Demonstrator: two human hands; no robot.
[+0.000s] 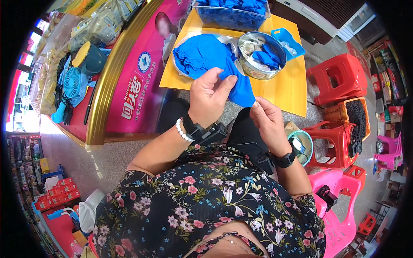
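Head view, and both hands are on the one blue cloth piece (pixel 241 89)! The left hand (pixel 211 91) has its thumb pressed against the bent forefinger, pinching the cloth along its left side; no daylight in that grip. Down and to the right, the right hand (pixel 267 118) nips the lowest corner between thumb and fingertips, just a tip of fabric in there. The cloth hangs between the two pinches, taut toward that corner, its upper part running past the left thumb across the near edge of the yellow table (pixel 296 93), its lower point out beyond that edge. Whether its top end touches the heap of blue cloth (pixel 200 53), I can't tell; that heap sits on a pale plate (pixel 176 63) toward the table's left edge. Right of it, a round tin (pixel 278 72) holds white and blue fabric; a blue plastic basket (pixel 297 48) sits by the right edge, and a clear plastic bin (pixel 232 20), packed with more blue, stands at the far edge.
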